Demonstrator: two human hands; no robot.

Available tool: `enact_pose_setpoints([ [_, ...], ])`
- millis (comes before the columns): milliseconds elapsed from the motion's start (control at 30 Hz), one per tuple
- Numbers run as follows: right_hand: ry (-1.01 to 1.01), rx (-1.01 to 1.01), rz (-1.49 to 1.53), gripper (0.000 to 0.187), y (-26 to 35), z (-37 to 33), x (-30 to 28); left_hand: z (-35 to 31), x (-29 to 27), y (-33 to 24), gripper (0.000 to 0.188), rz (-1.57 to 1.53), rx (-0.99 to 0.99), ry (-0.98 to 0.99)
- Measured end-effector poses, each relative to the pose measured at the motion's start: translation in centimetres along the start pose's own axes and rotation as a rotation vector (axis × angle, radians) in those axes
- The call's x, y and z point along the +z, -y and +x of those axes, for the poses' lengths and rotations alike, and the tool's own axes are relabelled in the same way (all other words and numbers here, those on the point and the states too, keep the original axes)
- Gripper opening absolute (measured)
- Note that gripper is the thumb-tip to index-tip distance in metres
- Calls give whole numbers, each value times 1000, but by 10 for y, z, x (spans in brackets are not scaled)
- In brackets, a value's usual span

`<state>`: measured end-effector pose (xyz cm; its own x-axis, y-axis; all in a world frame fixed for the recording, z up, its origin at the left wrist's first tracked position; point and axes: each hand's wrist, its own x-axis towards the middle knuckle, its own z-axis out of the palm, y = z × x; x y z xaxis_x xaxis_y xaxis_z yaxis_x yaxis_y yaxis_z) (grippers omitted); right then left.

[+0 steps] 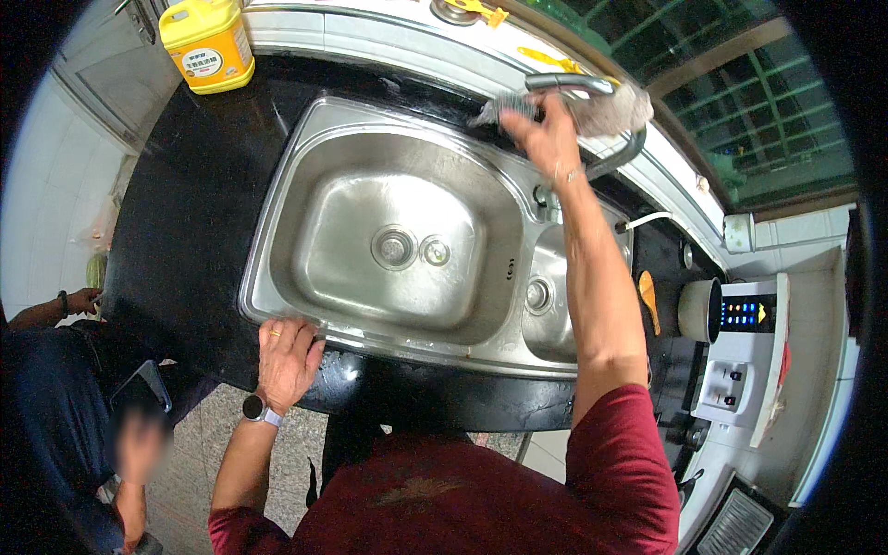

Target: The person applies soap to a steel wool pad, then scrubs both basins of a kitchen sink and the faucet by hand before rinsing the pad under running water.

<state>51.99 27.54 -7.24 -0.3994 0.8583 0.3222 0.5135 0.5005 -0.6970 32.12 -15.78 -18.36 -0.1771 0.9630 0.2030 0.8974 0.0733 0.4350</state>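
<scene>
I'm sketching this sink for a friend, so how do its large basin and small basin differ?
The large basin is much wider than the small basin. The large basin is on the left, the small basin on the right. The large basin shows nearly whole, while the small basin is partly hidden by the right forearm. Both are shiny metal with a round drain.

A glossy black bench (pixel 180 217), its left end rounded, carries a steel sink (pixel 324 199) with a large basin on the left and a smaller one on the right. A yellow jug (pixel 205 48) stands upright on its far left part, and wet patches glisten along the near edge. To the right of the sink lies a wooden spoon (pixel 647 298), near a pot (pixel 694 312).
</scene>
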Motion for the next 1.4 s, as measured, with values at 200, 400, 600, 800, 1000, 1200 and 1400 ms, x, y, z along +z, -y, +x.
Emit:
enact_pose_setpoints([
  [200, -119, 163, -513, 52, -154, -49, 28, 8, 4, 2, 27, 31, 29, -3],
  [400, -656, 460, 445, 32, -170, -25, 102, 5, 9, 6, 29, 0, -13, 58],
  [600, -413, 64, -339, 28, -104, -18, 182, 11, 7, 5, 29, -2, -20, 123],
  [800, -124, -108, -326, 30, -62, -21, 188, 10, 9, 7, 29, 20, -15, 123],
  [1000, -396, 333, -459, 34, -114, -52, 115, 8, 7, 8, 30, 19, -32, 122],
  [1200, -130, -23, -786, 25, -43, -8, 259, 12, 7, 6, 30, -23, -15, 142],
  [1400, -232, 23, -655, 29, -81, -22, 208, 7, 4, 13, 31, -55, -35, 114],
])
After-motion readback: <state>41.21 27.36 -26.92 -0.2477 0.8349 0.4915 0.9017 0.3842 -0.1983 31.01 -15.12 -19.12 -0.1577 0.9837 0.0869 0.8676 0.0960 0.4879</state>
